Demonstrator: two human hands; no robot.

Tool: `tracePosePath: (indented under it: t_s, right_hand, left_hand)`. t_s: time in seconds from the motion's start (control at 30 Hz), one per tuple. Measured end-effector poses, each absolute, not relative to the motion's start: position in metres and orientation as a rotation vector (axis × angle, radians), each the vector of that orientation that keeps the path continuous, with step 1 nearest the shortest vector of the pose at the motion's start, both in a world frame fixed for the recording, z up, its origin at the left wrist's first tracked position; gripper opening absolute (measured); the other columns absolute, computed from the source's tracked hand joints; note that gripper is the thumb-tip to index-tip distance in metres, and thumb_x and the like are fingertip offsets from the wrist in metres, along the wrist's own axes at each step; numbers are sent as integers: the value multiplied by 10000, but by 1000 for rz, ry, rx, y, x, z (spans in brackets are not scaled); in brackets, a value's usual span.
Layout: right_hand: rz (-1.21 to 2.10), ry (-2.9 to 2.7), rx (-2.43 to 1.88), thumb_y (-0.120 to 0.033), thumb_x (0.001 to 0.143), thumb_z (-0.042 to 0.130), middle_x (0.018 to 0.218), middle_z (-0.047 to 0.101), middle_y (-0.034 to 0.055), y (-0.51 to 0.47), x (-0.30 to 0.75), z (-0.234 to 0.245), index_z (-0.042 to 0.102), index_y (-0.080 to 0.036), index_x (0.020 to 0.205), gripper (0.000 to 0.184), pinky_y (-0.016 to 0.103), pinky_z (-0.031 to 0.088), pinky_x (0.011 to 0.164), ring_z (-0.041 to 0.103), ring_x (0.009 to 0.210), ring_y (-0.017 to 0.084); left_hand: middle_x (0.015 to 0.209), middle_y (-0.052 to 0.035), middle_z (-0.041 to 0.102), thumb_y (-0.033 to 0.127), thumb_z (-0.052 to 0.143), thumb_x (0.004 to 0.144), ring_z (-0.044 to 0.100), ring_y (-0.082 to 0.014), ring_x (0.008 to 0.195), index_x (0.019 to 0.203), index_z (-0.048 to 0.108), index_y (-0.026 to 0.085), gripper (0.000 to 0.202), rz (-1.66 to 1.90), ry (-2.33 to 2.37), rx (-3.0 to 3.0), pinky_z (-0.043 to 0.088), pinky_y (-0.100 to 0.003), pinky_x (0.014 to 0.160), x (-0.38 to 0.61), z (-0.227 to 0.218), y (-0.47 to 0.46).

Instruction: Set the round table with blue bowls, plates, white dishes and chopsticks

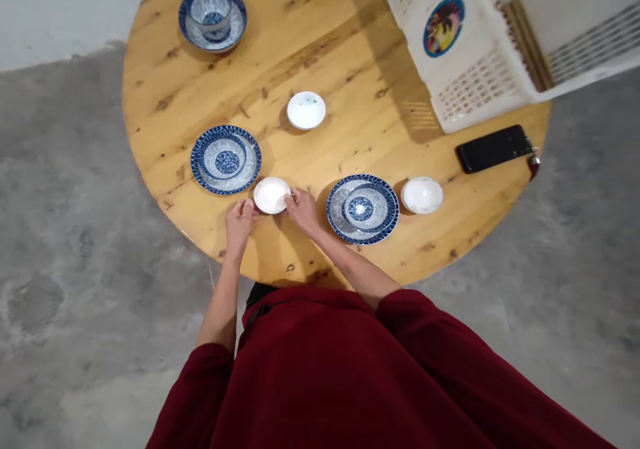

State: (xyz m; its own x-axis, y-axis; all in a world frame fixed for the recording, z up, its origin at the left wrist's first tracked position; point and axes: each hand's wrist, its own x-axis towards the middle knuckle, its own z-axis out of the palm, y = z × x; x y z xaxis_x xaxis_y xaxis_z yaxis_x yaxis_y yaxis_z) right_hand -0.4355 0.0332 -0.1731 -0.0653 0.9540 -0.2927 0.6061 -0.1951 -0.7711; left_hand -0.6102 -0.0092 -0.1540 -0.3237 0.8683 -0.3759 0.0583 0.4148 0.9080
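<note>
A small white dish (271, 194) rests on the round wooden table (320, 49) near its front edge. My left hand (240, 221) pinches its left rim and my right hand (301, 208) grips its right rim. Just left of the dish lies a blue-patterned plate with a smaller saucer on it (225, 158). Right of my right hand sits another blue plate with a saucer (363, 208), and a second small white dish (422, 194) beside it. A third white dish (306, 110) stands further back, mid-table.
A blue bowl on a plate (213, 14) stands at the far left. A white plastic crate (480, 42) overhangs the table's right back. A black phone (494, 148) with keys lies at the right edge. Grey concrete floor surrounds the table.
</note>
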Motion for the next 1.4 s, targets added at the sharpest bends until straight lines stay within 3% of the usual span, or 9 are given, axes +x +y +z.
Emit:
tracePosePath:
  t_s: [0.13, 0.3, 0.53, 0.8, 1.03, 1.23, 1.4]
  right_hand:
    - [1156, -1723, -1781, -406, 961, 436, 765, 707, 64, 30, -432, -172, 668, -214, 1024, 308, 465, 552, 900, 710, 836, 306]
    - [1211, -1756, -1749, -387, 954, 438, 701, 686, 58, 24, -424, -167, 644, -193, 1046, 297, 450, 558, 855, 698, 773, 303]
    - [1219, -1715, -1768, -347, 939, 482, 806, 717, 91, 21, -419, -166, 580, -142, 1290, 418, 436, 553, 833, 691, 796, 308]
    - [1229, -1667, -1758, -368, 953, 477, 796, 718, 83, 20, -417, -165, 604, -162, 1226, 365, 389, 541, 779, 686, 758, 281]
    - [1238, -1585, -1778, -502, 982, 454, 680, 669, 32, 27, -411, -160, 618, -158, 1196, 437, 339, 532, 705, 665, 652, 237]
    - [1212, -1712, -1740, -470, 950, 452, 886, 727, 79, 30, -411, -166, 657, -177, 1169, 419, 334, 546, 736, 687, 829, 249]
    - [1156, -1738, -1772, -464, 943, 420, 921, 724, 85, 29, -416, -171, 668, -177, 1192, 453, 350, 549, 751, 677, 875, 263]
  left_hand:
    - [687, -13, 689, 359, 560, 898, 690, -189, 665, 826, 652, 187, 208, 899, 1727, 927, 544, -272, 627, -605, -157, -12]
    - [648, -4, 692, 258, 538, 882, 681, -184, 614, 778, 641, 187, 162, 866, 1786, 958, 514, -267, 620, -598, -158, -13]
    - [604, 3, 676, 218, 561, 853, 669, -177, 603, 735, 649, 196, 148, 939, 1774, 935, 482, -242, 593, -593, -157, -16]
    - [633, 0, 681, 230, 559, 887, 682, -180, 621, 754, 637, 192, 159, 948, 1738, 880, 509, -250, 603, -590, -153, -17]
    - [639, 2, 660, 310, 563, 944, 652, -156, 578, 741, 635, 196, 244, 1040, 1659, 799, 524, -245, 584, -593, -152, -23]
    - [635, 9, 666, 251, 618, 913, 653, -158, 583, 839, 699, 184, 129, 1032, 1664, 776, 519, -243, 594, -591, -150, -22]
    - [648, 20, 664, 247, 628, 910, 640, -142, 571, 853, 704, 184, 114, 1078, 1602, 670, 508, -228, 571, -591, -153, -20]
